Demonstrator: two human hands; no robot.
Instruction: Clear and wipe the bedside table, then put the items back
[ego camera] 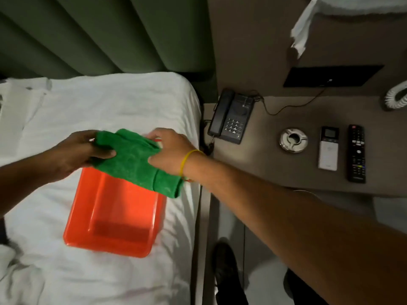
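Both my hands — left hand (81, 150) and right hand (169, 148) — are gripping the folded green cloth (136, 164) above the orange tub (114, 216) sitting on the bed (110, 102).

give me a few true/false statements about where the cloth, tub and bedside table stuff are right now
1. Both hands hold the green cloth above the orange tub. True: the left hand grips one end, the right hand the other.
2. The orange tub sits on the bedside table. False: it rests on the white bed.
3. The telephone, ashtray, white remote and black remote are on the table. True.
4. The tub already holds the remotes. False: nothing shows inside it.
5. The black remote lies between the telephone and the ashtray. False: it lies at the far end of the row, beyond the white remote.
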